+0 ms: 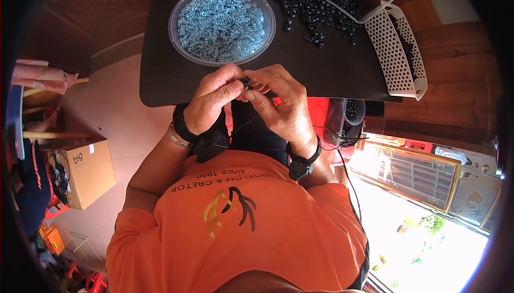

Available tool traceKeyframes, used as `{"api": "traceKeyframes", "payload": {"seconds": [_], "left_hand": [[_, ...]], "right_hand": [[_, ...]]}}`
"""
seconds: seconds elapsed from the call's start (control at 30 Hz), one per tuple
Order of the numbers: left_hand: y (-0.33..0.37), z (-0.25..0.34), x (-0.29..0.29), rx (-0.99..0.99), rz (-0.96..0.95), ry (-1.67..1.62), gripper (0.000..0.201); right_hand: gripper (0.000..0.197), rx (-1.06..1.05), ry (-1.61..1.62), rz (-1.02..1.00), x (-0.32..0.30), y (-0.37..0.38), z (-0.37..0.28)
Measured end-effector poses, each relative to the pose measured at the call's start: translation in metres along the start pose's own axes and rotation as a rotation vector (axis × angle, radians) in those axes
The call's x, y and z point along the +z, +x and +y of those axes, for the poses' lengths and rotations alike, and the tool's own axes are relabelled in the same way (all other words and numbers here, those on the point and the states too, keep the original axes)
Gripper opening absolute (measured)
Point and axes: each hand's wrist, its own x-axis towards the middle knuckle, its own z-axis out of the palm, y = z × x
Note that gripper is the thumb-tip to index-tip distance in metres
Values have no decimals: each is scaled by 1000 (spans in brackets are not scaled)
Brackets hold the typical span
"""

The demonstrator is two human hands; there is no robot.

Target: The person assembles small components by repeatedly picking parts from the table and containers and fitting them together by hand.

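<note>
Near the table's front edge, my two hands meet at the fingertips. Between the thumb and finger of my left hand is a small black round part. My right hand is closed in a pinch against the same part; whether its fingers hold a second small piece is hidden. Just beyond my left hand, a round clear plastic tub holds a heap of small shiny bluish coil-like pieces. Many loose small black round parts lie spread at the far right of the table.
The dark table ends just short of my body. A white perforated basket with black parts inside stands at its right edge. Below that edge sits a clear container of black parts. Black cables hang by my right arm; a cardboard box stands left.
</note>
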Motion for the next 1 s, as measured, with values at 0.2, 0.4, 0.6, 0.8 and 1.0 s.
{"api": "traceKeyframes", "payload": {"seconds": [0.2, 0.4, 0.6, 0.8, 1.0], "left_hand": [[1, -5, -8, -20, -33, 39, 21], [-1, -7, -8, -13, -26, 44, 23], [1, -7, -6, -10, -8, -4, 27], [8, 2, 3, 69, 41, -16, 18], [4, -11, 3, 60, 159, -190, 14]], "right_hand": [[35, -64, -103, 94, 12, -7, 6], [35, -114, -113, 115, 14, -8, 12], [33, -238, -283, 173, 19, -2, 12], [31, -331, -360, 240, 23, 5, 9], [34, -332, -385, 199, 21, 3, 8]]}}
